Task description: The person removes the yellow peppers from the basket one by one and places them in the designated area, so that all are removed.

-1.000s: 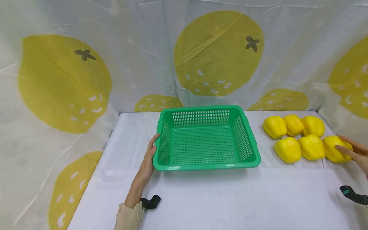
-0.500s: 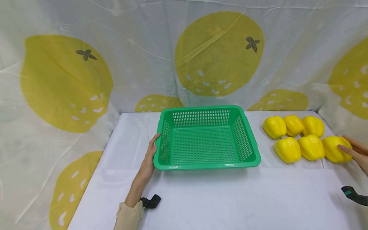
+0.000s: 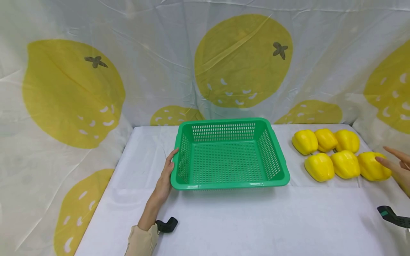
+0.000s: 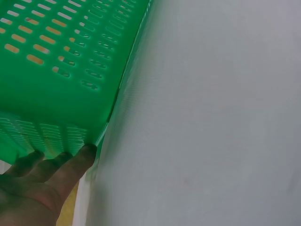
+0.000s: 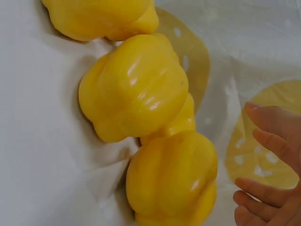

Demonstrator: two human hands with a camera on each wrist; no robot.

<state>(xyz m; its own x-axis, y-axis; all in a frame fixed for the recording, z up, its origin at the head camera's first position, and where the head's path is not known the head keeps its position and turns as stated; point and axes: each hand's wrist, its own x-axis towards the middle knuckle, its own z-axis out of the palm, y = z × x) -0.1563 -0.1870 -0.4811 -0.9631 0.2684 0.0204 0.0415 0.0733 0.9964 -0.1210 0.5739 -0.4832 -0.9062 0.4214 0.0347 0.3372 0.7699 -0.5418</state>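
Observation:
A green perforated plastic basket (image 3: 227, 161) stands on the white-covered table. My left hand (image 3: 164, 177) rests its fingers against the outside of the basket's left wall; in the left wrist view the fingertips (image 4: 88, 149) touch it near a corner. Several yellow bell peppers (image 3: 346, 164) lie in two rows to the right of the basket. My right hand (image 3: 400, 169) is beside the rightmost pepper (image 3: 373, 169), cut off by the frame edge. In the right wrist view its fingers (image 5: 263, 193) are spread, with a gap between them and the nearest pepper (image 5: 171, 179).
White cloth (image 3: 256, 220) covers the table in front of the basket. A lemon-print curtain (image 3: 153, 71) hangs behind and at both sides. Black camera mounts (image 3: 167, 224) sit at the wrists.
My right hand's fingers have straightened and come away from the rightmost pepper, which stays about where it was. The left hand and the basket have not visibly moved.

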